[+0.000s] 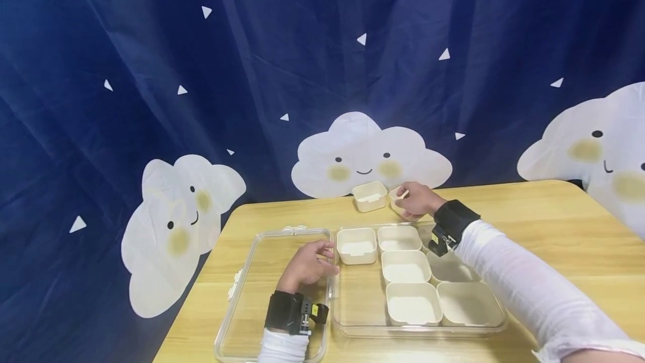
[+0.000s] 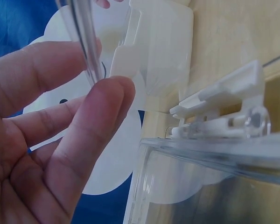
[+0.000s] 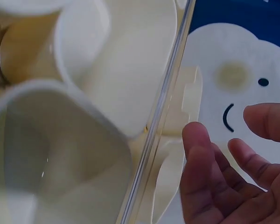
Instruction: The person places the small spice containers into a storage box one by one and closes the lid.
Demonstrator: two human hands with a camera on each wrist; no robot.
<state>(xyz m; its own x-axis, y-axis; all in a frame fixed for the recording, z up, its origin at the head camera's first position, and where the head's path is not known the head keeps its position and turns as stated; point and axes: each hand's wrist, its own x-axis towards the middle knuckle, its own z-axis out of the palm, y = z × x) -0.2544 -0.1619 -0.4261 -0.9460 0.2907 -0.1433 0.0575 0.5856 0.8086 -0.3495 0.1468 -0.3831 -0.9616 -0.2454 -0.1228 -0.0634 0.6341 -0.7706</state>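
Note:
My left hand (image 1: 309, 265) is at the left rim of a large clear plastic box (image 1: 360, 330). In the left wrist view, its thumb and a finger pinch the clear edge. My right hand (image 1: 420, 200) reaches over a small cream container (image 1: 395, 198) behind the box and partly hides it. In the right wrist view, the thumb and fingers (image 3: 266, 123) stand apart beside that container (image 3: 168, 186). Another cream container (image 1: 370, 196) stands to its left. Inside the clear box are several cream containers (image 1: 414, 302), some behind the right forearm.
A clear lid (image 1: 227, 321) with white latches (image 1: 235, 284) lies left of the box, partly under the left forearm. The wooden table (image 1: 569, 228) extends to the right. A blue curtain (image 1: 282, 66) with cloud prints hangs right behind the table's far edge.

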